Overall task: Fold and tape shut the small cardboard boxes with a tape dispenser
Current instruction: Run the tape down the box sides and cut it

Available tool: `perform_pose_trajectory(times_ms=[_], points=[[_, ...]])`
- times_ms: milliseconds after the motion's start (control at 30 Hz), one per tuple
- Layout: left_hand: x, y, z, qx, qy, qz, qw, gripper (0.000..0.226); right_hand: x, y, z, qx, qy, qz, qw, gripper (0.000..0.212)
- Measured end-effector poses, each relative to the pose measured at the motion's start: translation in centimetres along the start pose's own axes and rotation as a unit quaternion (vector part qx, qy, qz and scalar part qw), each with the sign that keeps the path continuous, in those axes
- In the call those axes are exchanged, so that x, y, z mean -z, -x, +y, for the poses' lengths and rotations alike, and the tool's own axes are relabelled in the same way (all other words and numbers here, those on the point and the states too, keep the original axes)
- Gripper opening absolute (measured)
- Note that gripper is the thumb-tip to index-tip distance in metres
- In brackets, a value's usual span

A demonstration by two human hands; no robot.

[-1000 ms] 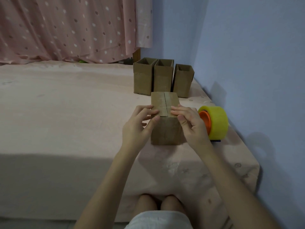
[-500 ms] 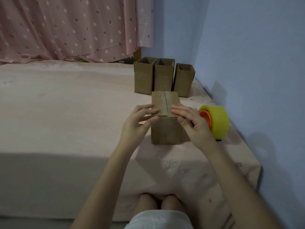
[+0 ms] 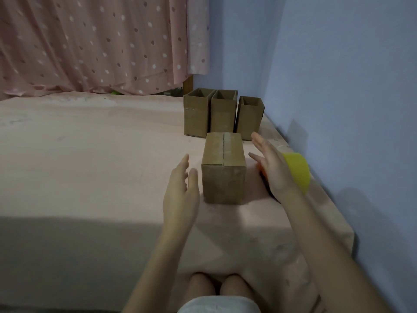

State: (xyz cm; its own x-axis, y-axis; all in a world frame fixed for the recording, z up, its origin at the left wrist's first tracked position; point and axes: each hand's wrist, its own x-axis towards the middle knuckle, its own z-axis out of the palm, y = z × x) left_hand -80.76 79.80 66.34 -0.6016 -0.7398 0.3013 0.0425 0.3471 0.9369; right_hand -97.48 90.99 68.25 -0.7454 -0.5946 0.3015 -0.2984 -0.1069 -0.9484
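I've got the pink bed sheet (image 3: pixel 90 166) filling most of my view, with the spotted curtain (image 3: pixel 101 41) behind it and the blue wall (image 3: pixel 338 86) along the right. Three open boxes (image 3: pixel 222 115) stand in a row at the far right corner. Nearer me sits the folded box (image 3: pixel 223 168), flaps down, seam running along the top. My left hand (image 3: pixel 180 195) hovers just left of it, fingers spread, gripping nothing, not touching. My right hand (image 3: pixel 273 168) is just right of the box, palm flat and open, also empty. Behind that hand sits the yellow tape dispenser (image 3: pixel 297 172), partly hidden, near the wall.
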Motion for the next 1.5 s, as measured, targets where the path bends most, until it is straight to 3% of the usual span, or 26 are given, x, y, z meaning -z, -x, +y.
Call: perform_pose_trajectory(times_ms=[67,233,367,500,633,833,933,1067,1167,1267,1333,1500], points=[[-1.2,2.9,0.2,0.017,-0.023,0.028,0.999,0.051,-0.5,-1.8,-0.7,-0.025,-0.002,0.005,1.0,0.045],[-6.0,6.5,0.3,0.029,0.031,-0.049,0.998,0.06,-2.2,-6.0,-1.3,-0.121,0.033,0.011,0.992,0.056],[-7.7,5.9,0.5,0.023,0.0,-0.045,0.999,0.063,-3.1,-6.6,-0.7,-0.185,0.037,-0.002,0.982,0.063],[-6.8,4.6,0.8,0.018,0.009,-0.017,1.0,0.076,-3.0,-6.0,-1.1,-0.152,0.02,0.032,0.988,0.06],[-4.0,1.2,-0.1,-0.019,0.066,0.022,0.997,0.076,-2.4,-2.7,-2.6,-0.101,0.012,0.073,0.992,0.05],[-1.2,-2.9,-1.2,-0.016,0.117,0.007,0.993,0.037,-2.8,3.3,-0.8,-0.034,-0.008,0.073,0.997,0.03],[-1.1,-3.6,-2.3,0.008,0.106,-0.006,0.994,0.032,-3.3,4.7,0.4,-0.035,0.003,0.088,0.996,0.047],[-1.3,-3.9,-3.4,0.02,0.081,-0.028,0.996,0.04,-3.2,5.3,1.2,-0.041,0.009,0.093,0.995,0.028],[-1.2,-3.3,-3.3,0.041,0.066,0.039,0.996,0.056,-2.2,4.2,1.0,-0.056,0.017,0.109,0.992,0.035],[-1.7,-0.8,-3.2,0.033,0.032,0.125,0.991,0.053,-1.0,1.6,-0.2,-0.08,0.018,0.143,0.986,0.042],[-2.8,1.2,-2.8,0.024,0.033,0.102,0.994,0.048,-1.1,-0.3,-0.9,-0.116,-0.008,0.148,0.982,0.048],[-5.8,3.0,-2.3,0.001,-0.046,-0.013,0.999,0.066,-2.5,-1.9,-2.2,-0.175,-0.053,0.114,0.977,0.048]])
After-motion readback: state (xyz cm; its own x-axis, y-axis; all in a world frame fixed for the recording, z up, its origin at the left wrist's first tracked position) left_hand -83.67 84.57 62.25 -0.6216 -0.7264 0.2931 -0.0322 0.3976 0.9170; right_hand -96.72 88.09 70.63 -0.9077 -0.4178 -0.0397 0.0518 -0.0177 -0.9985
